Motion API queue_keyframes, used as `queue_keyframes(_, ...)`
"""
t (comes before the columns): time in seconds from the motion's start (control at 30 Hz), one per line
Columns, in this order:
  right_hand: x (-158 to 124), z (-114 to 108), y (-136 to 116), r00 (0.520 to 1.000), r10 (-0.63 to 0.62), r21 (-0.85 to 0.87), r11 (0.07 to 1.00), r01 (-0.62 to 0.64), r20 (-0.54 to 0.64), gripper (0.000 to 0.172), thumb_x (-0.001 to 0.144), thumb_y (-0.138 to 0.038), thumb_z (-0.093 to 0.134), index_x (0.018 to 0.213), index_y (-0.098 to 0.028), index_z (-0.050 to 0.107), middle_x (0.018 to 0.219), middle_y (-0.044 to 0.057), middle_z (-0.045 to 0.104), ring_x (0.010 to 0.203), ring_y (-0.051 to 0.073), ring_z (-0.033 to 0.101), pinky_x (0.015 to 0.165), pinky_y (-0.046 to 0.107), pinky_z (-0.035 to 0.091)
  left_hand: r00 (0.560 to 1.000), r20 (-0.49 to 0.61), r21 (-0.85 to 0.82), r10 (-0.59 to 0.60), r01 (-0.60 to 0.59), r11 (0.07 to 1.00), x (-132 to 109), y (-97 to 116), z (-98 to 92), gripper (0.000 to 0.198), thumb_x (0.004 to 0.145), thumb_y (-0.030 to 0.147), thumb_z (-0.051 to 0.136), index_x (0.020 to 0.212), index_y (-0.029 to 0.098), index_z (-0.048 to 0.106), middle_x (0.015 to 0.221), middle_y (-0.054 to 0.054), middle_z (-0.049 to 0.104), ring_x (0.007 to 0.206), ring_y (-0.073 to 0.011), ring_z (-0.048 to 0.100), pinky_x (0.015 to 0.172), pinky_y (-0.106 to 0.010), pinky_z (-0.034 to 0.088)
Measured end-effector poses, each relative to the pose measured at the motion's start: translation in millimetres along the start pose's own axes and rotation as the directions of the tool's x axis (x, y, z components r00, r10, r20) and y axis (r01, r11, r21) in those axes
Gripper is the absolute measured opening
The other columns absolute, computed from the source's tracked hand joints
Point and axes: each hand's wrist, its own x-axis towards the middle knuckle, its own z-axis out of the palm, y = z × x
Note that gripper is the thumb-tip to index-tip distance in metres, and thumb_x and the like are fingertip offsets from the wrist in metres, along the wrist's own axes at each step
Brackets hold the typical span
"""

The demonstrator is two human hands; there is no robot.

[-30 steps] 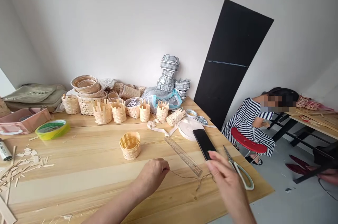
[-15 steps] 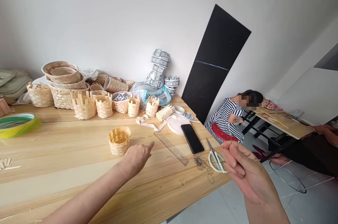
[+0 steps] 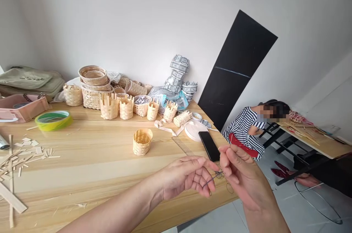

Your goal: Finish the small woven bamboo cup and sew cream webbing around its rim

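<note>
Dark wire [image 3: 209,180], thin and slightly bent, sat at the lower centre-right of the frame, above the near edge of the wooden surface [image 3: 96,159]. The right hand [image 3: 243,180] had its fingers closed on the upper end. The left hand [image 3: 184,178] had its fingers curled shut around the lower end. Just beyond lay a black phone [image 3: 209,145] and a clear ruler [image 3: 183,145], with a small woven basket [image 3: 142,141] left of them. A person in a striped top [image 3: 247,130] sat at the right.
</note>
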Motion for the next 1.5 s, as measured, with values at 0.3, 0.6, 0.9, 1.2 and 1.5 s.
queue_keyframes(0.3, 10, 3, 10, 0.99, 0.052, 0.245, 0.966, -0.083, 0.13, 0.016, 0.07, -0.03, 0.069, 0.075, -0.016, 0.062, 0.045, -0.008, 0.039, 0.036, 0.0, 0.026, 0.033, 0.01, 0.021, 0.971, -0.229, 0.16, 0.07, -0.033, 0.987, -3, -7, -0.5, 0.026, 0.059, 0.031, 0.073, 0.056, 0.011, 0.056, 0.047, 0.002, 0.054, 0.044, -0.0069, 0.046, 0.05, -0.02, 0.034)
queue_keyframes(0.6, 17, 5, 20, 0.97, 0.086, 0.505, 0.842, -0.191, 0.225, 0.013, 0.071, -0.022, 0.068, 0.074, -0.012, 0.061, 0.049, -0.01, 0.03, 0.038, -0.001, 0.017, 0.031, 0.007, 0.02, 0.972, -0.234, 0.308, 0.005, 0.07, 0.949, -7, -7, 1.7, 0.03, 0.065, 0.039, 0.066, 0.06, 0.01, 0.059, 0.049, 0.0, 0.055, 0.046, -0.0081, 0.045, 0.049, -0.021, 0.032)
queue_keyframes(0.9, 17, 16, 30, 0.977, 0.085, 0.531, 0.828, -0.18, 0.198, 0.016, 0.069, -0.022, 0.07, 0.077, -0.012, 0.061, 0.052, -0.009, 0.034, 0.039, -0.001, 0.023, 0.032, 0.006, 0.022, 0.86, -0.229, 0.728, 0.456, -0.16, 0.667, -9, 1, -9.3, 0.025, 0.079, 0.039, 0.049, 0.091, 0.017, 0.049, 0.095, -0.005, 0.052, 0.093, -0.0183, 0.047, 0.077, -0.028, 0.038)
queue_keyframes(1.2, 6, 38, 44, 0.984, 0.114, 0.441, 0.882, -0.164, 0.139, 0.023, 0.066, -0.033, 0.071, 0.069, -0.016, 0.057, 0.05, -0.009, 0.035, 0.039, 0.001, 0.02, 0.033, 0.01, 0.019, 0.871, -0.21, 0.54, 0.443, -0.275, 0.796, 3, -11, -5.6, 0.049, 0.058, 0.045, 0.072, 0.081, 0.019, 0.037, 0.083, -0.002, 0.055, 0.087, -0.0191, 0.049, 0.082, -0.035, 0.035)
queue_keyframes(1.5, 29, -29, 31, 0.984, -0.179, -0.804, 0.586, 0.099, -0.009, 0.02, 0.078, -0.036, 0.05, 0.07, -0.019, 0.054, 0.057, -0.002, 0.052, 0.05, 0.011, 0.045, 0.047, 0.021, 0.032, 0.91, -0.279, 0.745, 0.307, 0.004, 0.667, -60, 16, -25.6, 0.015, 0.074, 0.031, 0.056, 0.079, 0.017, 0.052, 0.077, -0.002, 0.054, 0.074, -0.0144, 0.05, 0.069, -0.026, 0.04)
